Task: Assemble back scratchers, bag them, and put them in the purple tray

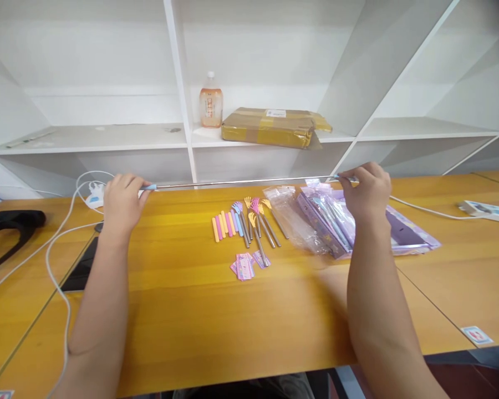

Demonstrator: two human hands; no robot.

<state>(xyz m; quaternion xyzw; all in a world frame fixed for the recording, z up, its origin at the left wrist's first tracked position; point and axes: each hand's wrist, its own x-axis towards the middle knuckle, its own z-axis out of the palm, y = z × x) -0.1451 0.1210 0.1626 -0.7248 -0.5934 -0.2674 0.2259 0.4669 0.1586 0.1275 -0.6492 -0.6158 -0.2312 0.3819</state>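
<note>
A telescopic back scratcher (233,182) is drawn out long and level above the table's far side. My left hand (122,202) is closed round its light blue handle. At the other end my right hand (366,188) pinches the light blue tip, mostly hidden by the fingers. Between my arms lie several short back scratchers (260,221) with orange, pink and blue hand-shaped heads. Beside them is a row of loose coloured handles (224,225). Small printed cards (244,267) lie in a pile nearer to me.
Clear plastic bags (295,216) and a purple box (411,230) with bagged scratchers lie at right. A white cable (52,260) loops over a dark tablet (81,269) at left. On the shelf stand a bottle (211,105) and a taped carton (270,126). A power strip (488,211) lies far right.
</note>
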